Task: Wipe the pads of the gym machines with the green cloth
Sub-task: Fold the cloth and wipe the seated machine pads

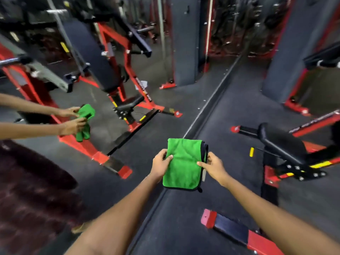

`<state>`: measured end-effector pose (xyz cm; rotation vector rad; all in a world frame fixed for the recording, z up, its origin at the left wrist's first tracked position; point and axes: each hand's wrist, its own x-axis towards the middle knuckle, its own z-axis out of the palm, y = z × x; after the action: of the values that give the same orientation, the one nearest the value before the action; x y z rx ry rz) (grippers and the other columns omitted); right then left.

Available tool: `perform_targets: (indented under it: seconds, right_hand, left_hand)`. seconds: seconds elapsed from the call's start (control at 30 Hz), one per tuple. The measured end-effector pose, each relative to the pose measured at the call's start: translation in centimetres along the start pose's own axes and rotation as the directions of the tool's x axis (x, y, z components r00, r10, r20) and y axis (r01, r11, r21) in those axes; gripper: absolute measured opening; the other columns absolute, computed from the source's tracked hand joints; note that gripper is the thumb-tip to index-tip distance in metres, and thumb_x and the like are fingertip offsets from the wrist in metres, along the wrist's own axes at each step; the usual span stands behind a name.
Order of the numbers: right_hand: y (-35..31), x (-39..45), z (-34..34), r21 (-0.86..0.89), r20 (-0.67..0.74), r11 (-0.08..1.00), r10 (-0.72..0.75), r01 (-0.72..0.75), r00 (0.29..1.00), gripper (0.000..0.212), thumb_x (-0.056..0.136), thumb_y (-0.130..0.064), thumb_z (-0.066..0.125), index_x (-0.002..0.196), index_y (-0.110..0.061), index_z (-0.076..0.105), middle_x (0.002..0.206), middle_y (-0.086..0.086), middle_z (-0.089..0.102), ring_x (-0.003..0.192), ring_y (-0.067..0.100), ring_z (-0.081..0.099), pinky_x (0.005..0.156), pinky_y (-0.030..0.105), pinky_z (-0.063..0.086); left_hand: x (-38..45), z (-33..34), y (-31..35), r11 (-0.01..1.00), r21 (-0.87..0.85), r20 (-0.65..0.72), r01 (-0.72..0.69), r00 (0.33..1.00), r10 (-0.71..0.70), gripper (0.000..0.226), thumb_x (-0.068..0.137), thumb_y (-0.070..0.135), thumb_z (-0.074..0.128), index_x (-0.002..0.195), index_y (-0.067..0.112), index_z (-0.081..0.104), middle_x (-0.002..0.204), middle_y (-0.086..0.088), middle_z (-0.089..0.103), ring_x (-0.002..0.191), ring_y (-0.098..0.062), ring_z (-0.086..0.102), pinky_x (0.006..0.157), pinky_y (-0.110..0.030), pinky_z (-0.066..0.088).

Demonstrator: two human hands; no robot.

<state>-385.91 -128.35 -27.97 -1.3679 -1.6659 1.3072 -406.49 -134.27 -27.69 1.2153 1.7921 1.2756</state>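
A folded green cloth (183, 162) is hanging in mid-air above the gym floor, the left hand (161, 163) and right hand (214, 165) each pinching a side edge. Keeping it folded flat should be giving a firm face for the nearby black pad (283, 142).

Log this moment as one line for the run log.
phase: cloth prep | left hand and right hand: gripping green cloth, folded, held in the air | pads: not touched yet

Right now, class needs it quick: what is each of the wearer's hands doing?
Left hand: pinching the left edge of the folded green cloth.
Right hand: pinching the cloth's right edge.
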Motion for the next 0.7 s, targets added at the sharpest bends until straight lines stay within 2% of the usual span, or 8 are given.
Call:
perform_targets:
  seconds: [0.2,0.3,0.37,0.5,0.57,0.63,0.67,0.7]
  right_hand:
    - [1.9,6.7,-2.5,-0.015,-0.191,0.991,0.126,-0.132,0.973,0.025,0.077,-0.008,0.076,0.085,-0.018,0.055,0.094,0.011,0.069,0.087,0.028,0.064,0.085,0.047,0.051]
    - [3.5,10.3,-4.2,-0.006,-0.244,0.985,0.163,-0.17,0.956,0.025,0.077,-0.014,0.077,0.082,-0.022,0.054,0.094,0.008,0.069,0.092,0.029,0.065,0.085,0.048,0.052]
    - [4.5,13.7,-5.7,-0.005,-0.269,0.983,0.177,-0.185,0.947,0.024,0.078,-0.017,0.076,0.085,-0.024,0.055,0.095,0.004,0.069,0.093,0.024,0.065,0.086,0.046,0.052]
    - [5.3,19.5,-8.6,0.046,-0.325,0.98,0.199,-0.195,0.924,0.022,0.081,-0.014,0.073,0.095,-0.017,0.055,0.098,0.003,0.068,0.09,0.019,0.064,0.082,0.034,0.053]
    - [5.4,22.6,-10.3,0.101,-0.347,0.975,0.219,-0.195,0.912,0.022,0.084,-0.012,0.071,0.098,-0.014,0.054,0.091,-0.002,0.066,0.083,0.011,0.063,0.073,0.022,0.051]
    - [5.3,26.0,-12.6,0.137,-0.372,0.974,0.219,-0.18,0.902,0.019,0.085,-0.009,0.069,0.094,-0.014,0.052,0.081,-0.009,0.06,0.073,0.002,0.058,0.062,0.011,0.044]
    - [4.9,26.8,-13.1,0.152,-0.382,0.974,0.214,-0.167,0.899,0.02,0.084,-0.008,0.07,0.093,-0.014,0.053,0.082,-0.009,0.062,0.075,0.005,0.061,0.066,0.012,0.047]
    - [4.9,29.0,-14.7,0.178,-0.417,0.973,0.211,-0.148,0.884,0.022,0.082,-0.006,0.071,0.096,-0.012,0.054,0.089,-0.003,0.067,0.084,0.012,0.065,0.076,0.02,0.051]
  left_hand:
    - [10.0,4.9,-0.5,1.0,-0.03,0.187,0.0,0.982,0.005,0.019,0.089,0.002,0.058,0.087,0.021,0.058,0.087,-0.002,0.063,0.081,-0.015,0.056,0.079,-0.033,0.047]
    - [14.8,7.9,-1.2,1.0,0.002,0.262,-0.022,0.965,0.02,0.021,0.089,0.004,0.059,0.086,0.024,0.059,0.089,-0.007,0.063,0.083,-0.017,0.056,0.081,-0.037,0.047]
    - [18.4,10.4,-1.1,1.0,0.002,0.305,-0.022,0.952,0.02,0.017,0.089,0.004,0.059,0.088,0.021,0.059,0.092,-0.01,0.064,0.084,-0.018,0.056,0.084,-0.039,0.048]
    - [25.2,14.3,1.0,0.997,0.003,0.395,-0.079,0.916,0.072,0.014,0.09,0.003,0.058,0.092,0.018,0.059,0.09,-0.007,0.062,0.082,-0.016,0.055,0.078,-0.032,0.048]
    - [29.6,16.6,2.9,0.992,0.043,0.471,-0.119,0.878,0.085,0.013,0.091,0.004,0.057,0.095,0.016,0.06,0.092,-0.004,0.063,0.082,-0.013,0.056,0.076,-0.025,0.048]
    - [34.4,19.4,5.0,0.98,0.048,0.512,-0.195,0.847,0.144,0.013,0.091,0.003,0.057,0.097,0.014,0.06,0.091,-0.004,0.064,0.082,-0.013,0.056,0.078,-0.028,0.048]
    - [35.3,19.9,5.8,0.974,0.053,0.516,-0.219,0.841,0.161,0.013,0.09,0.002,0.057,0.095,0.014,0.06,0.09,-0.005,0.064,0.081,-0.014,0.055,0.079,-0.032,0.048]
    - [37.7,21.8,6.8,0.971,0.038,0.52,-0.238,0.834,0.184,0.013,0.09,0.002,0.058,0.094,0.014,0.06,0.088,-0.005,0.063,0.08,-0.015,0.054,0.078,-0.034,0.047]
